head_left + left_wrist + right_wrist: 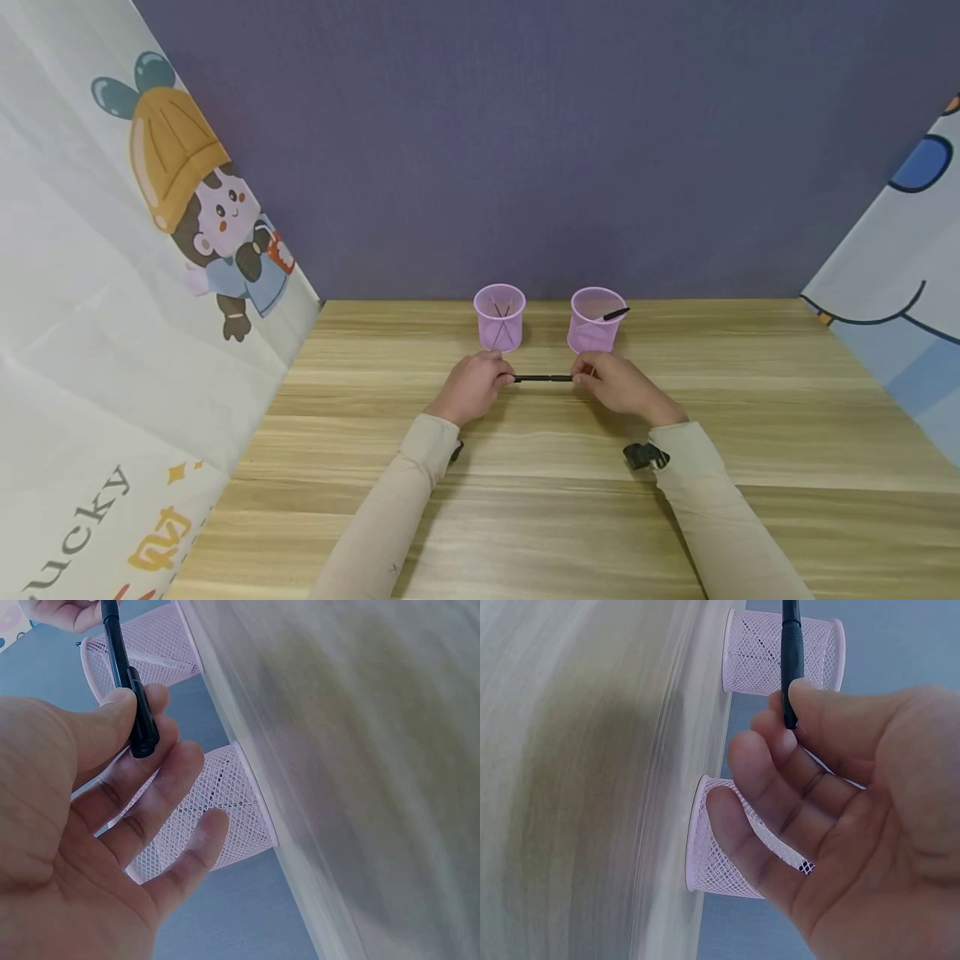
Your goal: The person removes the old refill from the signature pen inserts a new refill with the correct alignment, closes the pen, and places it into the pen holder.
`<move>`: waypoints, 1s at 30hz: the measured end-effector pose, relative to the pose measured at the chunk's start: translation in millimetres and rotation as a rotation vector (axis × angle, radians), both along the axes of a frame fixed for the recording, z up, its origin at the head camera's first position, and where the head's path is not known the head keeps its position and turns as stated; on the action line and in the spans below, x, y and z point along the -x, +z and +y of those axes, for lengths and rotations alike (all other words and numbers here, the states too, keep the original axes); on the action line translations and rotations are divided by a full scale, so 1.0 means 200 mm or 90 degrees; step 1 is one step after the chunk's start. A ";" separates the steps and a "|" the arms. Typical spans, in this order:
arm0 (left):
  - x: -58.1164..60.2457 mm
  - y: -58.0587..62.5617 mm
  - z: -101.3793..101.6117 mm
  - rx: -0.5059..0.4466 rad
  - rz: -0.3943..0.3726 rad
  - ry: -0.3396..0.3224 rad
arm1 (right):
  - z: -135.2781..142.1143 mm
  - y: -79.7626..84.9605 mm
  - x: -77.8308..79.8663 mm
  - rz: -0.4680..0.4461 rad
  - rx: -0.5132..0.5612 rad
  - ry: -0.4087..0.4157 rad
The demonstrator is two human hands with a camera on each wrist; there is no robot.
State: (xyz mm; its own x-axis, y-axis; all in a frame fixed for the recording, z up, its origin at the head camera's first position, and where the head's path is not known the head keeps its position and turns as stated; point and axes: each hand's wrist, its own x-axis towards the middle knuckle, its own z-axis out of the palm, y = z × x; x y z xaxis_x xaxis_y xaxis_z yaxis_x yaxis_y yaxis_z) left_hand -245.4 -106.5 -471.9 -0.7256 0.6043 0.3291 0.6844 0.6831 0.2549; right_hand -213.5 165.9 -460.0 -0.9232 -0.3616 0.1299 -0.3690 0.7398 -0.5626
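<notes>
While the slim black plastic pen (543, 378) hangs level just above the pale wood-grain table (525, 517), the left hand (470, 387) pinches one end between thumb and forefinger and the right hand (617, 385) pinches the other, remaining fingers loosely spread. Just beyond each hand stands a pink wire-mesh cup: left pink mesh cup (499, 317) holding thin sticks, right pink mesh cup (596, 320) holding another dark pen. Risk, judged: such light fingertip pinches could let the pen slip and roll, or a knuckle could tip a cup.

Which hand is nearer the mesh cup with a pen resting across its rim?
Right. The right hand sits just in front of that mesh cup; the left hand is in front of the other cup.
</notes>
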 end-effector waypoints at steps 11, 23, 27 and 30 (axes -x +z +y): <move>-0.01 0.00 -0.01 0.007 -0.009 0.003 | -0.01 0.00 -0.01 -0.010 0.003 -0.006; -0.01 -0.01 -0.02 0.007 -0.004 -0.005 | -0.03 0.00 -0.03 -0.019 0.012 -0.013; -0.01 -0.01 -0.02 0.008 -0.001 -0.006 | -0.03 -0.01 -0.03 -0.021 0.010 -0.018; -0.02 -0.01 -0.02 0.008 -0.005 -0.006 | -0.04 -0.01 -0.04 -0.020 0.011 -0.019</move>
State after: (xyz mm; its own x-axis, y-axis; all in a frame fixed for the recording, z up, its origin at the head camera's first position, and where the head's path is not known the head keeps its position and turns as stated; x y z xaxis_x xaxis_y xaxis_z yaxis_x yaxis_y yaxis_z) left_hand -242.4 -111.0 -472.9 -0.7219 0.6156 0.3160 0.6894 0.6796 0.2509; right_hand -206.1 158.7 -461.2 -0.9375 -0.3315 0.1061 -0.3282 0.7405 -0.5864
